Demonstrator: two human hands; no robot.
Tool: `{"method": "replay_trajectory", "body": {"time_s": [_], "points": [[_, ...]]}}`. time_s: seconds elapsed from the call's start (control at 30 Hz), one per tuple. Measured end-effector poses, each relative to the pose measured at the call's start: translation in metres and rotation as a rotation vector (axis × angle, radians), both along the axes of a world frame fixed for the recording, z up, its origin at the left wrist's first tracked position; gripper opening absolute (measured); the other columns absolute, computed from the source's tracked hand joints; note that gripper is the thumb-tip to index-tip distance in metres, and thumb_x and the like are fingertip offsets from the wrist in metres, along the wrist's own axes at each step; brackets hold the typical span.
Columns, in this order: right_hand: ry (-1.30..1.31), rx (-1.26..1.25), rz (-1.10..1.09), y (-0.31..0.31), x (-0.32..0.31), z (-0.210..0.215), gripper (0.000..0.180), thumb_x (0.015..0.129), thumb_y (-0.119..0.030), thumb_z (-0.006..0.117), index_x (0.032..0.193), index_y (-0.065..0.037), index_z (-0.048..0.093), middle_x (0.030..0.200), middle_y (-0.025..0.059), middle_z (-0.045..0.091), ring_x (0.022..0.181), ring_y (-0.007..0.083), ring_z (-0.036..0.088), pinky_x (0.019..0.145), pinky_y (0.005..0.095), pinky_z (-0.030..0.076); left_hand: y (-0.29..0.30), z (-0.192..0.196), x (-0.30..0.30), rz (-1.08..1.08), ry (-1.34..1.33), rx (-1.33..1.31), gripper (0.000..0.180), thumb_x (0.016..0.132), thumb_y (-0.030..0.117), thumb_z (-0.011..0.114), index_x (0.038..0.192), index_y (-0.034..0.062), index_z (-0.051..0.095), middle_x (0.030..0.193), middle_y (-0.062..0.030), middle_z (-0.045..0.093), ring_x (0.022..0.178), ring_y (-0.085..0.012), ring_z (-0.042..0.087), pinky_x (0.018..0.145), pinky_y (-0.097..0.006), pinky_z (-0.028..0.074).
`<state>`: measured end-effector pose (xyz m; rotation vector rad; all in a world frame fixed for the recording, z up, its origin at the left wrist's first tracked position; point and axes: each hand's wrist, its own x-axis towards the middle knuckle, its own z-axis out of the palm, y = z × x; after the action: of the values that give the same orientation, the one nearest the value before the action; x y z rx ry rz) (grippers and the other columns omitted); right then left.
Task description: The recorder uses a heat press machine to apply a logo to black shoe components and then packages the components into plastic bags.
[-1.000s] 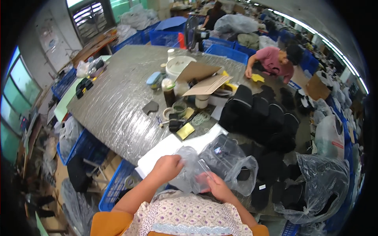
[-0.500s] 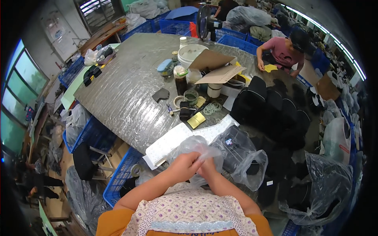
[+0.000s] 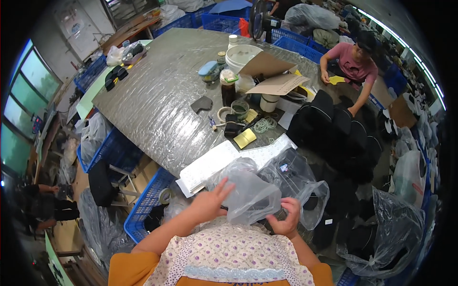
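A clear plastic bag (image 3: pixel 253 198) is spread between my two hands over the near edge of the table. My left hand (image 3: pixel 209 205) is at the bag's left side, its fingers stretched out and apart. My right hand (image 3: pixel 286 218) pinches the right edge of the bag between thumb and fingers. Just beyond, a second clear bag (image 3: pixel 312 202) with something dark in it lies to the right. White printed sheets (image 3: pixel 210 164) lie under and behind the bag in my hands.
Black caps (image 3: pixel 329 128) are heaped on the right, near a co-worker (image 3: pixel 353 66) holding a yellow piece. A white bucket (image 3: pixel 241 56), a jar of dark liquid (image 3: pixel 228 88), cardboard (image 3: pixel 276 85) and a yellow pad (image 3: pixel 244 138) stand mid-table. A blue crate (image 3: pixel 148 205) is at the left.
My hands, close together before, have moved apart, and the bag is now spread wider between them. The co-worker's hand has reached toward the black caps. The whole view has shifted slightly.
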<state>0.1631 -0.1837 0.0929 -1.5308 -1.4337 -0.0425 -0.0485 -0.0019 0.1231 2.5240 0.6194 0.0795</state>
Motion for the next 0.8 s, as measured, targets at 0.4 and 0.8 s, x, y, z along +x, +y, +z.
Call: {"method": "replay_trajectory", "body": {"time_s": [0.4, 0.8], "points": [[0.259, -0.076, 0.232, 0.08, -0.026, 0.051, 0.03, 0.066, -0.005, 0.069, 0.094, -0.002, 0.06, 0.085, 0.0124, 0.06, 0.084, 0.0323, 0.059, 0.078, 0.0357, 0.047, 0.01, -0.037, 0.061, 0.057, -0.418, -0.165, 0.034, 0.071, 0.02, 0.07, 0.103, 0.0112, 0.061, 0.077, -0.0123, 0.064, 0.073, -0.0298, 0.062, 0.061, -0.037, 0.049], [0.537, -0.152, 0.019, 0.105, 0.01, 0.024, 0.058, 0.065, -0.002, 0.067, 0.119, -0.005, 0.046, 0.1, 0.0116, 0.056, 0.088, 0.0211, 0.056, 0.076, 0.0315, 0.046, 0.04, 0.048, 0.06, 0.251, -0.553, -0.375, 0.012, 0.077, 0.01, 0.066, 0.087, 0.0033, 0.064, 0.071, -0.0022, 0.061, 0.064, -0.0104, 0.056, 0.058, -0.026, 0.044]]}}
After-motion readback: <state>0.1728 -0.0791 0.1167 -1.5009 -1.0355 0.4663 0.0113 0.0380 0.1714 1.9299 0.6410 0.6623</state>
